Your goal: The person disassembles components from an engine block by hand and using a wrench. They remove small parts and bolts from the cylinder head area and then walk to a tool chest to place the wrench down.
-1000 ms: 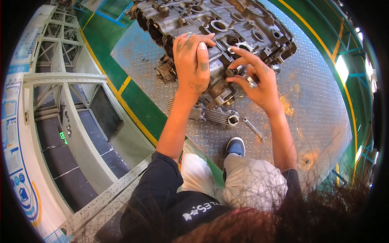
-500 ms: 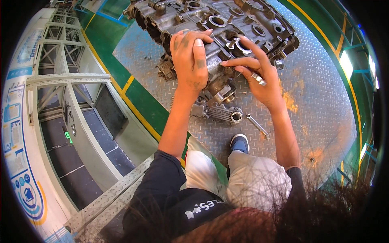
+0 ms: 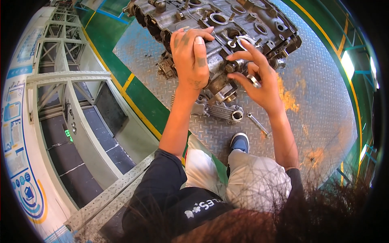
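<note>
**Engine block (image 3: 243, 24), 1 unit, with 2 bare hands at its near side**

Far left: grey steel framework (image 3: 87, 150), beside green floor marked with a yellow line. Left of centre: left hand (image 3: 189, 56), fingers bent over the block's near edge, thumb extended; the fingertips are partly hidden, so I cannot tell how firmly they grasp. Top centre: the block, grey metal, ringed ports upward, above steel tread plate (image 3: 324, 113). Below it: 1 ribbed metal cover (image 3: 221, 112), lying on the plate. At the block's near side: 1 dark bolt head (image 3: 231, 67), between the right hand's (image 3: 261, 85) thumb and forefinger; whether they pinch it, I cannot tell. Below that hand: 1 wrench (image 3: 258, 124), lying aslant beside the cover. Farther right: orange-brown stains on the plate.
</note>
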The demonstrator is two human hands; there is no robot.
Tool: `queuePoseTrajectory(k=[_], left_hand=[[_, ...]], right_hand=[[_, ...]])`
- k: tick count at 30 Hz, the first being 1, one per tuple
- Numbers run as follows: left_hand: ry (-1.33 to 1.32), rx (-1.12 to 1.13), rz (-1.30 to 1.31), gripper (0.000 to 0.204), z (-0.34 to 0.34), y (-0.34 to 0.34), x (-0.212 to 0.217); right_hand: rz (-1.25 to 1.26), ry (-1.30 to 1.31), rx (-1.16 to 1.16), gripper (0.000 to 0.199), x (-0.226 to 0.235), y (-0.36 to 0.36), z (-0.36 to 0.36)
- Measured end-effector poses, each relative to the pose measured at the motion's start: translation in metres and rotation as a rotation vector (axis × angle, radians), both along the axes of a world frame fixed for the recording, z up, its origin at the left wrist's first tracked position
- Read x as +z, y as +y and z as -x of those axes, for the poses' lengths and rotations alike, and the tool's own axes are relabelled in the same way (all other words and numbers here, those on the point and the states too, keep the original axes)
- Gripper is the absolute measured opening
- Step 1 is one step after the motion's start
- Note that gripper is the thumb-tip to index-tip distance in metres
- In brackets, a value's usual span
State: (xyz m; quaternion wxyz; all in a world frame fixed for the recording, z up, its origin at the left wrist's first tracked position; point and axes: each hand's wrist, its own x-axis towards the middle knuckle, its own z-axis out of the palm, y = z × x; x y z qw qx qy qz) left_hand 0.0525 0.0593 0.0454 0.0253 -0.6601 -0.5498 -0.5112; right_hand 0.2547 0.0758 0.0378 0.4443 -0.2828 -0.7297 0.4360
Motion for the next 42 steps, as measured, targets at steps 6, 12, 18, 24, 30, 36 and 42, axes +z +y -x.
queuePoseTrajectory(k=[6, 12, 18, 24, 30, 36, 42], left_hand=[[-0.004, -0.013, -0.023, 0.030, -0.002, 0.003, -0.001], [-0.003, -0.003, 0.005, 0.033, -0.002, 0.000, 0.000], [0.004, 0.006, 0.008, 0.037, 0.002, 0.000, 0.000], [-0.007, -0.009, -0.010, 0.033, -0.002, 0.004, 0.000], [-0.015, -0.011, -0.033, 0.030, -0.002, 0.005, -0.001], [0.001, 0.009, 0.013, 0.036, 0.002, -0.001, 0.000], [-0.011, -0.001, -0.003, 0.036, -0.002, 0.003, -0.002]], right_hand=[[-0.074, 0.136, -0.011, 0.077, -0.006, 0.004, 0.000], [0.009, -0.130, 0.074, 0.078, -0.001, 0.005, -0.004], [0.107, -0.093, 0.059, 0.068, 0.009, -0.006, -0.003], [-0.120, 0.033, 0.018, 0.072, -0.001, 0.006, -0.003], [-0.028, -0.225, 0.112, 0.074, 0.008, 0.008, -0.009], [-0.034, -0.030, 0.035, 0.068, 0.020, 0.003, -0.009], [0.108, -0.053, 0.113, 0.063, 0.015, 0.005, -0.013]])
